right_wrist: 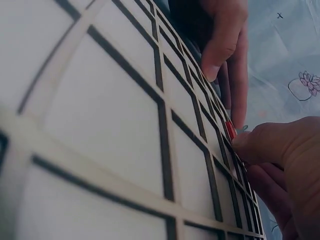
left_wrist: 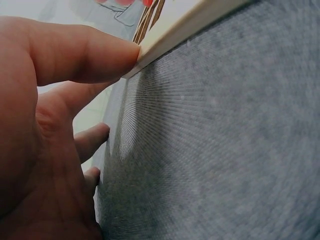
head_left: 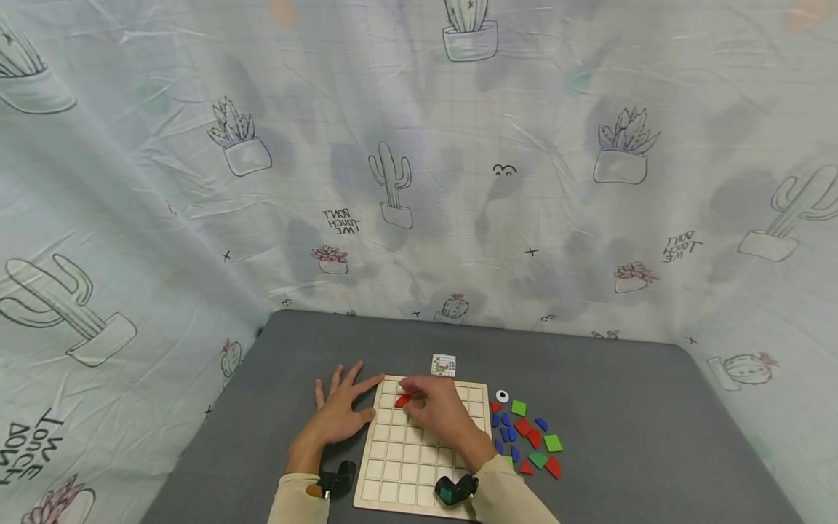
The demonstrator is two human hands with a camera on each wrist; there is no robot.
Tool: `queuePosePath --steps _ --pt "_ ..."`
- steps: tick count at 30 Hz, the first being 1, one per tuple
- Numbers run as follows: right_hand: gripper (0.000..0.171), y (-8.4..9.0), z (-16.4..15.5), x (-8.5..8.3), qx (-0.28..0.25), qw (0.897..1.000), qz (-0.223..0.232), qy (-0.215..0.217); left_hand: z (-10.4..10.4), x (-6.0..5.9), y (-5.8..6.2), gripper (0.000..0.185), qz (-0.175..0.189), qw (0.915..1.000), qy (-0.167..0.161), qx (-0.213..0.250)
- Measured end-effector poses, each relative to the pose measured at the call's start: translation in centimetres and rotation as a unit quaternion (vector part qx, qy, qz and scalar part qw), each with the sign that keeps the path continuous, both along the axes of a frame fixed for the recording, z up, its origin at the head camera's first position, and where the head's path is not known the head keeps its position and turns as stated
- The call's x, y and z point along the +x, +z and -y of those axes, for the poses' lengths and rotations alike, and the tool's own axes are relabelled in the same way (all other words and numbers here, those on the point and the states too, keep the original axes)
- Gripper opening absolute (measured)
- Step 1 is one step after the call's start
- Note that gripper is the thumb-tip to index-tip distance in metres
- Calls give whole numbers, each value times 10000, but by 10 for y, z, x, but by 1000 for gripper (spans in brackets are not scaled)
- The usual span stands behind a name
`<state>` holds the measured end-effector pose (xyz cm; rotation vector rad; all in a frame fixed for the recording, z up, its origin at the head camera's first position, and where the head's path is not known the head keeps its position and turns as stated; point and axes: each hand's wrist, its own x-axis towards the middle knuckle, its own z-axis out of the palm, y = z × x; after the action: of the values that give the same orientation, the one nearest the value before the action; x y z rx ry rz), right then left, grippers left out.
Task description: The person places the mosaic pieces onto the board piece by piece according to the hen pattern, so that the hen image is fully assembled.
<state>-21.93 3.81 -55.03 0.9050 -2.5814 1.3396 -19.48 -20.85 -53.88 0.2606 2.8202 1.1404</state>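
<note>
Right hand (head_left: 440, 409) pinching red piece (head_left: 402, 400), grip closed

I'm sitting in a makeshift recording booth: cactus-print sheets (head_left: 419, 160) are hanging all around my grey felt-covered table (head_left: 655, 407).

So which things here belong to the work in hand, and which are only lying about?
In use:
- wooden grid board
- red piece, pinched by right hand
- left hand, steadying the board
- pattern card

Lying about:
- loose coloured pieces
- white ring
- cactus cloth
</note>
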Motion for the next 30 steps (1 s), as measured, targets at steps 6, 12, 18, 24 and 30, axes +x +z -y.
queuePosePath --steps 6,12,18,24,30 --pt "39 0 2 0 -32 9996 -265 15 1 -1 -4 62 1 10000 18 -74" --pt "34 -1 6 -1 16 9996 -210 169 1 -1 -7 63 -13 10000 25 -63" --pt "33 -1 5 1 183 9997 -165 83 0 -1 -9 63 -36 10000 19 -70" --pt "36 0 3 3 247 9994 -244 12 0 -1 -10 63 -62 9999 78 -57" --pt "36 1 -10 7 273 9986 -431 -137 0 -1 -11 62 -87 9999 73 -15"
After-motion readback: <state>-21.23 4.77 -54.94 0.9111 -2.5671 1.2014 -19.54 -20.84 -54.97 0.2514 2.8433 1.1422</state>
